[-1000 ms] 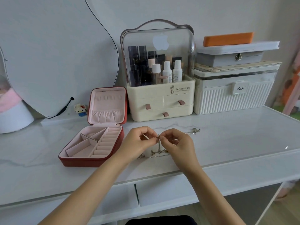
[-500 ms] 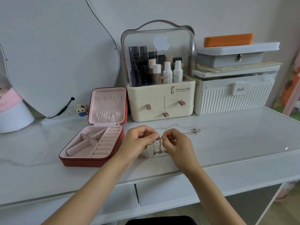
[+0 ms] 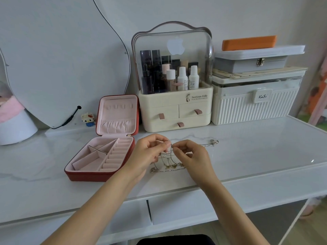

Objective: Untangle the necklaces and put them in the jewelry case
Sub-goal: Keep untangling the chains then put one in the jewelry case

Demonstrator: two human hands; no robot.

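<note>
Near the front edge of the white table (image 3: 247, 170), two bare forearms reach in from below and meet at the middle. Both hands are raised a little above the top. The left hand (image 3: 148, 154) has its fingers (image 3: 166, 145) curled, pinching a thin chain of the necklaces (image 3: 168, 163). The right hand (image 3: 192, 156) pinches the same tangle just beside it, fingertip almost touching fingertip. From that pinch several fine strands hang down to a loose heap of chain and small gold charms lying on the table between the wrists. One silver strand runs off to the right, past the right hand, and ends in a small clasp or pendant (image 3: 214, 142) resting on the table.

Left of the hands sits the red jewelry case (image 3: 99, 174), open, lid upright, its pink compartments holding nothing that I can make out.

Farther back stand a cream makeup organizer (image 3: 177, 112) with bottles under a clear cover, and to its right a white ribbed box (image 3: 254, 106) carrying a grey case (image 3: 251, 63) and an orange box (image 3: 248, 42). On the far left lean a curved mirror (image 3: 62, 59) and a tiny toy figure (image 3: 87, 119).
</note>
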